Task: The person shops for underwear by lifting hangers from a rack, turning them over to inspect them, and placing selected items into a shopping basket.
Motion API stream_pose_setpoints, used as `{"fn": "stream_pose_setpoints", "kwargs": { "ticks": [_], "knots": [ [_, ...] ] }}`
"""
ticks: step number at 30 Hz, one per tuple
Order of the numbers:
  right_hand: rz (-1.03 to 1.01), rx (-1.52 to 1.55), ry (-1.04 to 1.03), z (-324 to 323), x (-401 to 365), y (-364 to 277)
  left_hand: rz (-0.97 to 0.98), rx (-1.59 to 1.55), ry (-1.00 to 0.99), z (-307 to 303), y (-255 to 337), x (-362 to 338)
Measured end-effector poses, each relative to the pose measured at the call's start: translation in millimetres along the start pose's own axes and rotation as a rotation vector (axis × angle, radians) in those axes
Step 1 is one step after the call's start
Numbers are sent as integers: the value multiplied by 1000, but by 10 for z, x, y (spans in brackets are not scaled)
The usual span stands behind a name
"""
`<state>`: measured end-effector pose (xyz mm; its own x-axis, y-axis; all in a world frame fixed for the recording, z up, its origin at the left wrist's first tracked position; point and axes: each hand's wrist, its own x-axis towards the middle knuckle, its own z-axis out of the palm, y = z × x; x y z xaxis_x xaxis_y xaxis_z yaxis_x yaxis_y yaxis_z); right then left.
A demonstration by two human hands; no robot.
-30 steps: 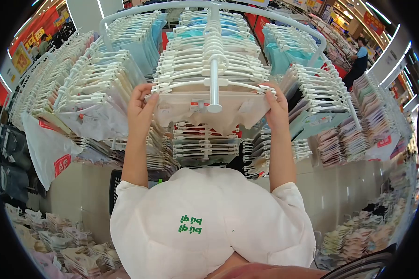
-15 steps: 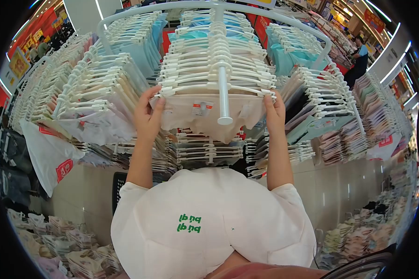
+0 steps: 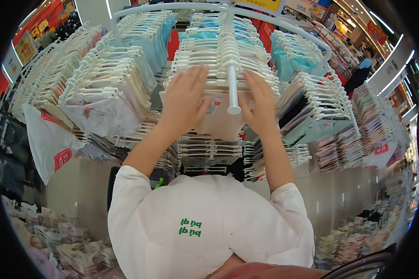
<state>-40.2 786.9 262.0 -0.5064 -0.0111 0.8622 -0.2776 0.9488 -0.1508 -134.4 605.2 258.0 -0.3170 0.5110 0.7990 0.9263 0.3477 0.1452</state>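
Observation:
Both hands reach over the front of a middle row of white plastic hangers (image 3: 195, 58) on a metal rail (image 3: 233, 88). My left hand (image 3: 185, 100) lies with its fingers stretched out over the left part of the front hanger and the garment below. On the other side of the rail's round end, my right hand (image 3: 260, 102) also has its fingers extended, close against the hangers. Between the hands hangs a pale beige pair of underpants (image 3: 221, 123) with a small red and white tag (image 3: 214, 106), partly hidden by my left hand.
Neighbouring rows of hung garments stand left (image 3: 102, 111) and right (image 3: 319, 125), with more hangers (image 3: 209, 148) below. A white bag with a red label (image 3: 49, 142) hangs at left. Another person (image 3: 363, 67) stands at the far right. Piled garments (image 3: 79, 253) lie low at left.
My hands have let go of the front garment's two upper corners and moved inward and forward onto the hangers, fingers now stretched out. The view has shifted slightly.

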Motion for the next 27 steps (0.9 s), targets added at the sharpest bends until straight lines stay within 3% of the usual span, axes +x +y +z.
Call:
{"fn": "stream_pose_setpoints", "kwargs": {
  "ticks": [1, 4, 11, 13, 17, 19, 25, 27],
  "knots": [
    [-49, 3, -72, 47, 8, -27, 33, 32, -72, 56, 26, -6],
    [-65, -154, -53, 103, -50, -118, 34, 101, -60, 96, 97, -39],
    [-61, -152, -46, 25, -122, -188, 97, 57, -71, -60, 139, -68],
    [80, 55, -27, 17, -97, -116, 101, 49, -102, -104, 136, -48],
    [7, 22, 55, -9, 320, 165, 121, 49, -115, -52, 101, -30],
    [93, 77, -28, 95, 620, 366, 163, 35, -163, -45, 101, -33],
    [87, 55, -180, 527, 1174, 970, 167, 16, -183, -14, 101, -40],
    [128, 197, -366, 564, 1258, 1052, 162, 19, -166, -18, 100, -45]
  ]
}}
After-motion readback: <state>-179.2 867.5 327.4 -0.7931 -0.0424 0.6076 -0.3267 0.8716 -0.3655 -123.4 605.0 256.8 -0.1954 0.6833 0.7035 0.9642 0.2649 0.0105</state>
